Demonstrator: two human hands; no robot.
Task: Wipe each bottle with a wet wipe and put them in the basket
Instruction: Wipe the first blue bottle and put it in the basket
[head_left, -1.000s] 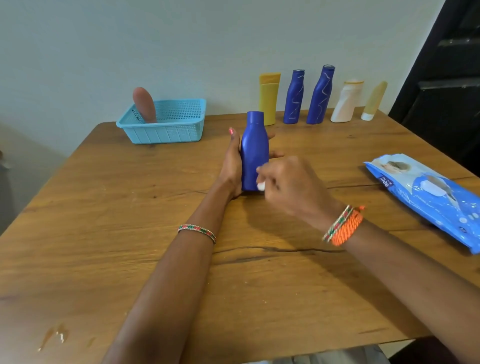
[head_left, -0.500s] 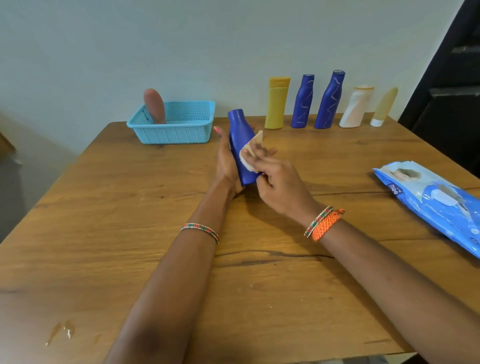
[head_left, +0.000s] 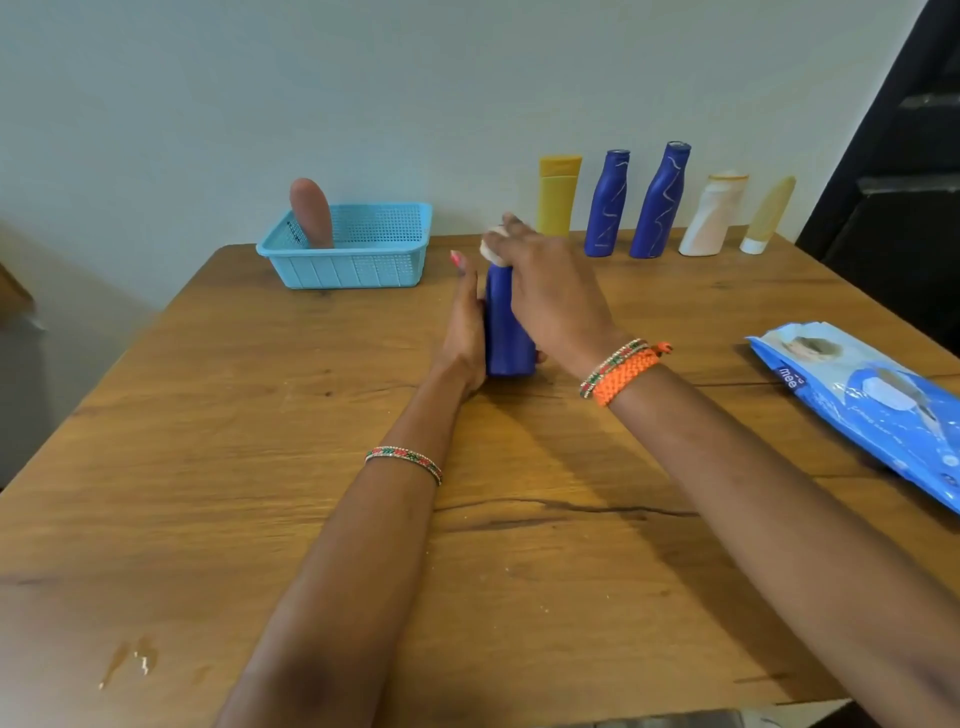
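Blue bottle upright, left hand grip curled round it, right hand pinching wet wipe atop.

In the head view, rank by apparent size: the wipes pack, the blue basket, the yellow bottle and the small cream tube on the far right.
1. wipes pack, though nearer the camera and cut off by the frame edge
2. blue basket
3. yellow bottle
4. cream tube

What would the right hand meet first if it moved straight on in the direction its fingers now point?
Probably the yellow bottle by the wall. The right hand, holding a wipe on the blue bottle, points away and slightly left; depth is unclear, so it may pass beside it.
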